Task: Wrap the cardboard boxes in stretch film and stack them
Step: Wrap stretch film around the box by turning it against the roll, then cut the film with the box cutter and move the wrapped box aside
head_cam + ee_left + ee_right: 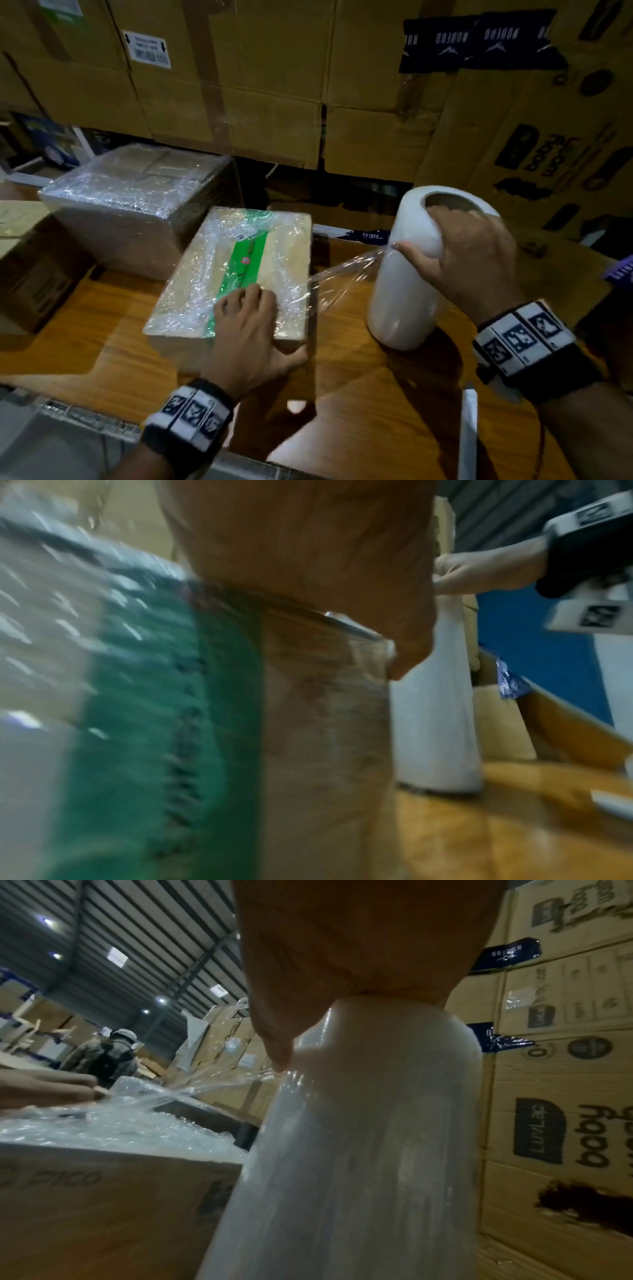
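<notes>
While under the left hand (246, 329), box (191, 284); roll (407, 274) seemingly right-held.

This is looking like a warehouse or packing hall. Large cardboard cartons (274, 78) are standing stacked in a wall along the far edge of the wooden bench (113, 346), some carrying a barcode label (146, 49) and strips of dark printed tape (479, 41). In the right wrist view a ribbed metal roof (137, 928) with ceiling lights is stretching overhead, more cartons are piling up in the distance, and a person (106, 1053), blurred, is probably working there. A film-wrapped box (137, 192) is sitting near the bench's far left corner, and a big stretch film roll (411, 274) is standing upright toward its right edge.
</notes>
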`<state>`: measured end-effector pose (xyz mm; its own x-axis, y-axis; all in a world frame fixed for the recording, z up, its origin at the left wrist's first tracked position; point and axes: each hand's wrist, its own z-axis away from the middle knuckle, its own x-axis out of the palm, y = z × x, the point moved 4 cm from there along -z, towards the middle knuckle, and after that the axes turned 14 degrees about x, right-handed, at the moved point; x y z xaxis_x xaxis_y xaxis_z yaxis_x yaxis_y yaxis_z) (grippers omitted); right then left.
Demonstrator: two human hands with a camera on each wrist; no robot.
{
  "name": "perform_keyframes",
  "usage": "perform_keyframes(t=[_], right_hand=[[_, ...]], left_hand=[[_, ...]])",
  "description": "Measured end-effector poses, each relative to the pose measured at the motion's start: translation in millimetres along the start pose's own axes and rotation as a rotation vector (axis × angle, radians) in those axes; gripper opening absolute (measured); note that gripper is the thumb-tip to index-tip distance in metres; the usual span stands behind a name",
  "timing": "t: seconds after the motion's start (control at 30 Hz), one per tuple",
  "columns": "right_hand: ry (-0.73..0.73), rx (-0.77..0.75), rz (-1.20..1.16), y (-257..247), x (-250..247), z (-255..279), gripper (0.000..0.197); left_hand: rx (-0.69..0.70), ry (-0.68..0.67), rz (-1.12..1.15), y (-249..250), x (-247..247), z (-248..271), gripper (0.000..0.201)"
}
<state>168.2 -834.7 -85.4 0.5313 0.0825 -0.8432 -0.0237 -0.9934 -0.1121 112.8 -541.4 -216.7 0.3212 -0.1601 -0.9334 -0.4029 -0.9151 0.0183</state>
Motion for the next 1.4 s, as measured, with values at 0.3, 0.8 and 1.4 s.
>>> perform_keyframes(t=[0.3,0.8,1.4], right_hand=[[-0.007,-0.088,0.010,6,-1,2,0.071],[0.153,0.151,-0.124,0,-9,51,0.076],[-0.659,0.850,0.007,122,118,264,0.024]], left_hand=[[-0.139,0.044,-0.026,10,-5,0,0.085],[0.023,0.060,0.359,-14,-33,-11,0.115],[0.233,0.272,0.666,26,-71,-76,0.015]])
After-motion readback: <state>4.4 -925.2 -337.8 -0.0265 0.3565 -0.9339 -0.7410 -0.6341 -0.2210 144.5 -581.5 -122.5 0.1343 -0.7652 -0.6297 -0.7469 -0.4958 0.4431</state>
